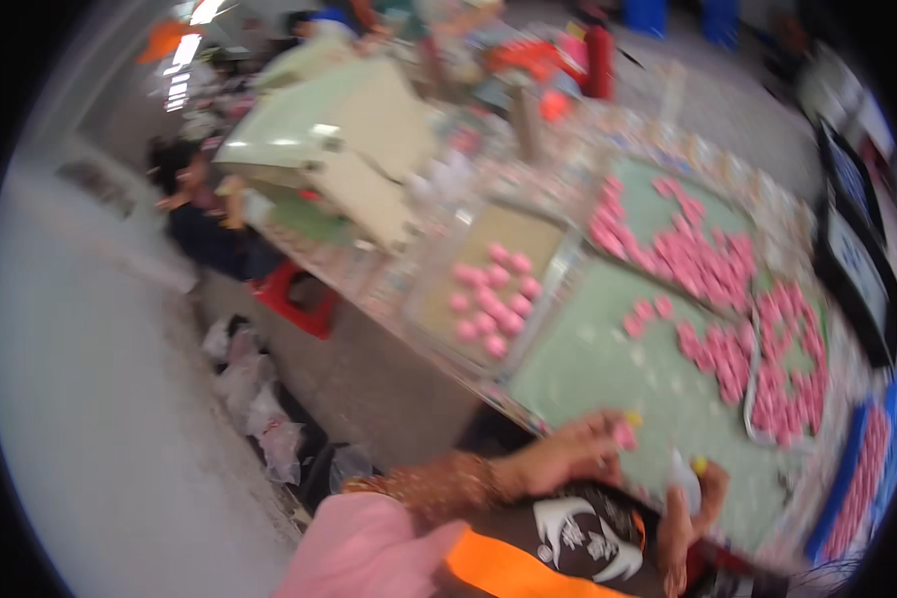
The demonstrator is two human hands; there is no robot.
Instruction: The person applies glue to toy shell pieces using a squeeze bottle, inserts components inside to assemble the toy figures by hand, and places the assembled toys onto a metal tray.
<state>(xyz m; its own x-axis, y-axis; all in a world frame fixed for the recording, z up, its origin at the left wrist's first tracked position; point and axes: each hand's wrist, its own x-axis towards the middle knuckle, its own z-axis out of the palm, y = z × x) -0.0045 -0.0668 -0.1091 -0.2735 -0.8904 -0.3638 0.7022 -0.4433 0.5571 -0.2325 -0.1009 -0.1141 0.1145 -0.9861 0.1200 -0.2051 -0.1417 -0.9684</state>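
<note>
At the near edge of a pale green work surface (578, 329), my left hand (578, 450) pinches a small pink piece (624, 436) between its fingertips. Something yellow covers or sits at one fingertip there. To its right, my right hand (696, 508) is wrapped round a whitish squeeze bottle (683, 478) with a narrow tip pointing up. Another bit of yellow shows at a fingertip of this hand. Beyond both hands lie many loose pink pieces (713, 354), small and rounded. Motion blur hides their finer shape.
A metal-rimmed tray (439, 344) with pink balls stands to the left. More trays of pink pieces, a green one (738, 214) and a smaller one (754, 424), lie at the right. A blue tray (825, 533) is at the far right. A seated person (204, 234) is beyond a beige machine (354, 149).
</note>
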